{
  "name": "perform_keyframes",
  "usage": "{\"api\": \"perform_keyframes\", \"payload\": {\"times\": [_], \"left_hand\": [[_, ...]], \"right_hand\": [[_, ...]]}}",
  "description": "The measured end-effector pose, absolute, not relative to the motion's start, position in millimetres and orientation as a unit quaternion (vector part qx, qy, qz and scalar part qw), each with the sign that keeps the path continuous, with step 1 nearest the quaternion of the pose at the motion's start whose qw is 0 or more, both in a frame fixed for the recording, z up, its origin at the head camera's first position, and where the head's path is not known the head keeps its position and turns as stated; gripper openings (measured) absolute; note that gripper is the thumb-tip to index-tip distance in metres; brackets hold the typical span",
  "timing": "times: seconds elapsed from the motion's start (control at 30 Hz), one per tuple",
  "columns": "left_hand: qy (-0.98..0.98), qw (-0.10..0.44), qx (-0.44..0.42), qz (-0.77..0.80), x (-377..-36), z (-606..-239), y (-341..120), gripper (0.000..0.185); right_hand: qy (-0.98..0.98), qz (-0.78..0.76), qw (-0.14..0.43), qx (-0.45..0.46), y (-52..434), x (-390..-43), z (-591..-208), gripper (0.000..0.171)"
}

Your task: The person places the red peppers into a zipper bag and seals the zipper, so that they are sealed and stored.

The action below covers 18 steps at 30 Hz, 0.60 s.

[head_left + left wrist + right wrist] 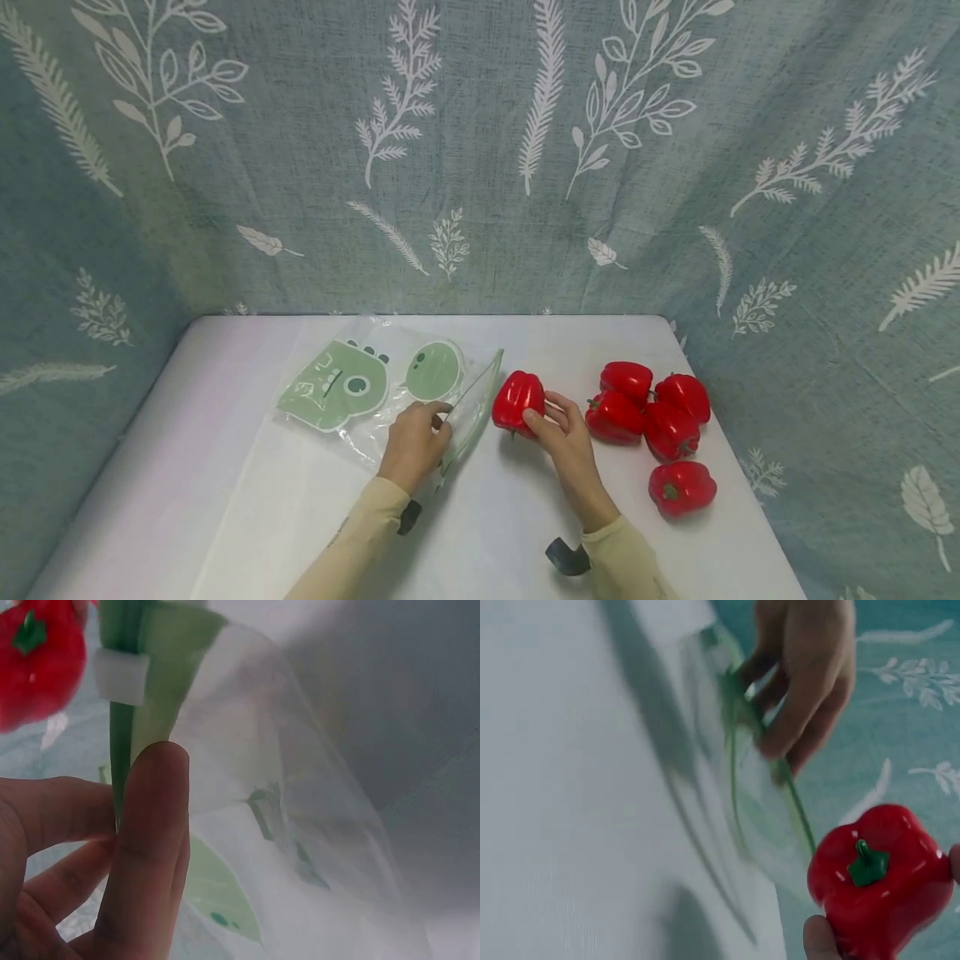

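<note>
A clear plastic bag with green cartoon prints lies across the middle-left of the table. My left hand pinches the upper edge of its green-trimmed mouth between thumb and fingers. That mouth is lifted and parted, facing right. Just right of it, my right hand grips a red bell pepper with a green stem, held above the table. In the right wrist view the pepper sits between thumb and fingers, apart from the bag. What the bag's far inside holds is hard to see.
Several more red bell peppers cluster at the right of the white table. A single pepper lies nearer the front, by the right edge. A green leaf-patterned curtain hangs behind the table and along its sides.
</note>
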<state>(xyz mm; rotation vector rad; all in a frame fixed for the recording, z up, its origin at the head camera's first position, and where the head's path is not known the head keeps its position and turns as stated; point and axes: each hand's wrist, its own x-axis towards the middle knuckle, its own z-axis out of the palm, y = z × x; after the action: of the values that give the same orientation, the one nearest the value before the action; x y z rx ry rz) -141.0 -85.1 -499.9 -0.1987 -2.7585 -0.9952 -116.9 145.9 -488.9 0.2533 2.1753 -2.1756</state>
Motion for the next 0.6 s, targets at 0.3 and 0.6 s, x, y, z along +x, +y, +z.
{"api": "perform_keyframes", "payload": {"times": [0.3, 0.6], "left_hand": [[-0.933, 0.074, -0.052, -0.347, -143.6, -495.9, -83.6, 0.027], [-0.920, 0.048, -0.051, -0.385, -141.6, -492.2, -78.4, 0.027]], "right_hand": [[0.639, -0.756, 0.077, 0.120, 123.8, -131.0, -492.0, 0.070], [0.686, -0.711, 0.076, 0.133, 109.7, -133.9, -497.2, 0.074]]}}
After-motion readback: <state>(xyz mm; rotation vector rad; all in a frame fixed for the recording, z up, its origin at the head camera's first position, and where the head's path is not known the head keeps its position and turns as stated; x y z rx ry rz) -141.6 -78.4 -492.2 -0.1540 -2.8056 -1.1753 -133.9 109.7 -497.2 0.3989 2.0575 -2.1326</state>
